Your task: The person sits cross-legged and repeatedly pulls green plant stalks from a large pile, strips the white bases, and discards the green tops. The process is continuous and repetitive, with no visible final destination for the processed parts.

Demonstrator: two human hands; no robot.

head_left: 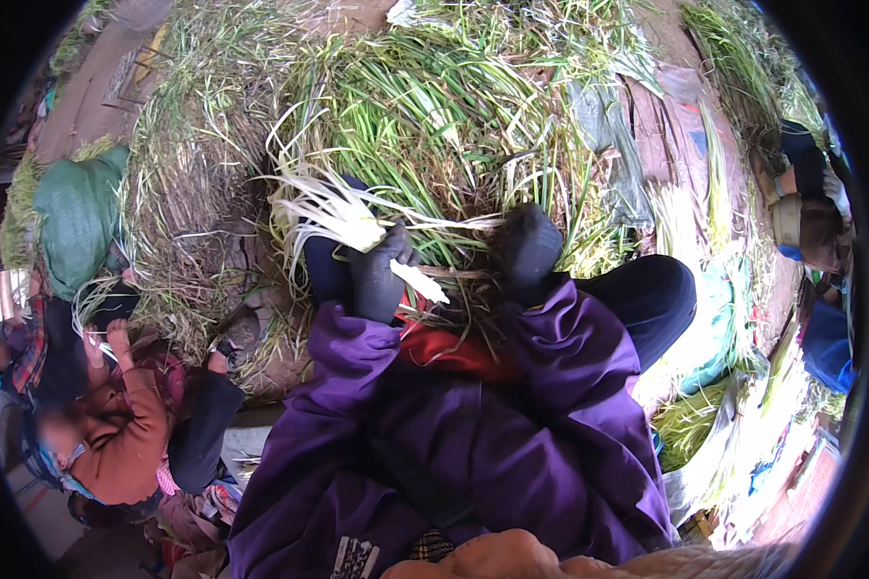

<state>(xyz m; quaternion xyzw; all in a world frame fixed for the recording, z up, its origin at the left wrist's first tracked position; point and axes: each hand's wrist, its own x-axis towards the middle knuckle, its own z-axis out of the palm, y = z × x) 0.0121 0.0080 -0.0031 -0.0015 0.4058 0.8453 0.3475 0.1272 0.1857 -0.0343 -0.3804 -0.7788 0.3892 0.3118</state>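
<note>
Brown floor (82,108) is mostly buried under a heap (425,116) of green stalks, cut off at the top. Over its near edge, before the lap, a white bunch (343,220) is gripped in the gloved left hand (378,278), its pale stub jutting past the fist. By the right hand (528,253) its own fingers are hidden (whether anything is pinched there cannot be told), though thin strands run toward it. Between the hands a gap is left; movement is bounded by the right knee (657,299) and the partly covered left knee (321,270).
</note>
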